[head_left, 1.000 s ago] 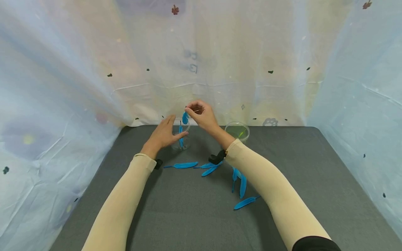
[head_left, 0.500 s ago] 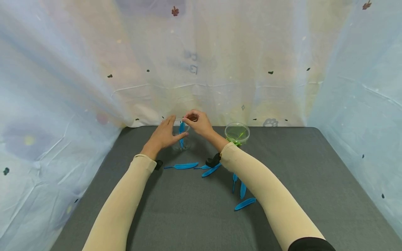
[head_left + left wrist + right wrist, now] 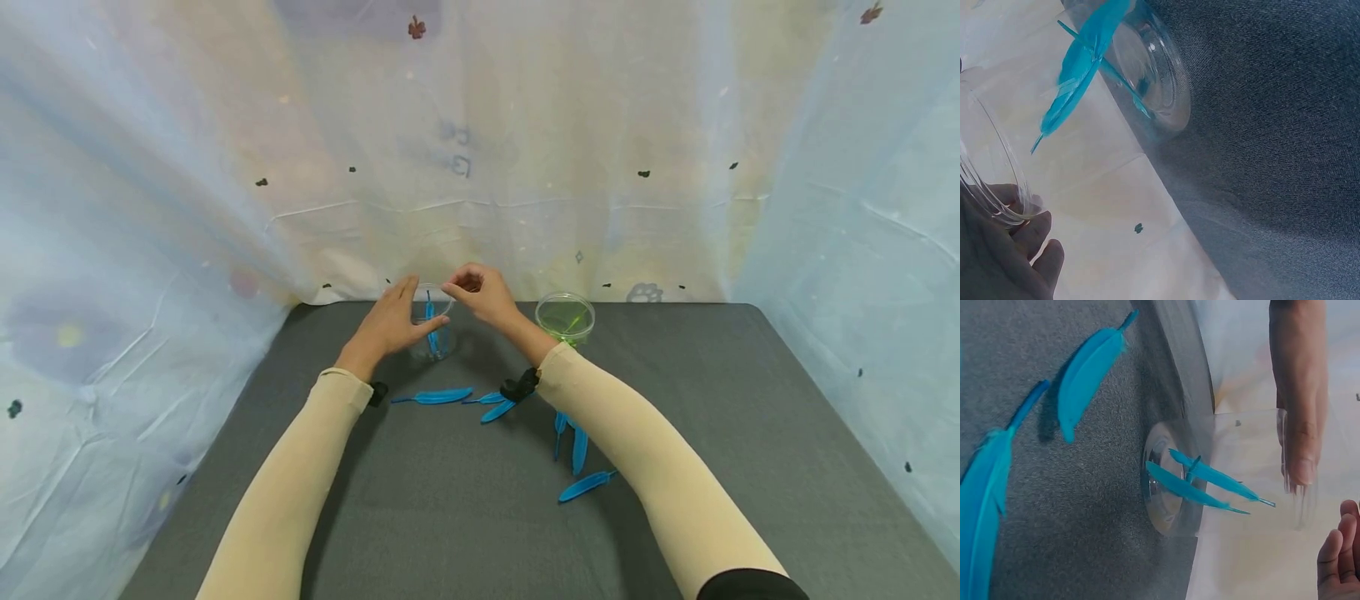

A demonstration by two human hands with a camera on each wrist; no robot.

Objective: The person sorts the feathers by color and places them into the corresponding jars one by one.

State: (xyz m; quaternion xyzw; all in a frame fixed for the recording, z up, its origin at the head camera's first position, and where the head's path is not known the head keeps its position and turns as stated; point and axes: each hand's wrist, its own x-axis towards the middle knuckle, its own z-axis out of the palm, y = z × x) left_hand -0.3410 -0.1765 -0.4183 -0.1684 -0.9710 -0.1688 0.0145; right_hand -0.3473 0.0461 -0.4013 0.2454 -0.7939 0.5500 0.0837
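Clear jar (image 3: 1229, 453) within left grip (image 3: 384, 323)

The place looks like a screened-off tabletop workspace; whether it belongs to a home, lab or studio cannot be told. Pale printed sheets (image 3: 525, 125) hang beyond the left hand (image 3: 384, 325) gripping the clear jar (image 3: 1229, 447) and to both sides; a grey cloth-covered table (image 3: 450, 517) spreads beneath.

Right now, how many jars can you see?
2. One jar is in the left hand, with blue feathers inside. The other jar is farther right, past the right wrist, with something green in it. I see no more.
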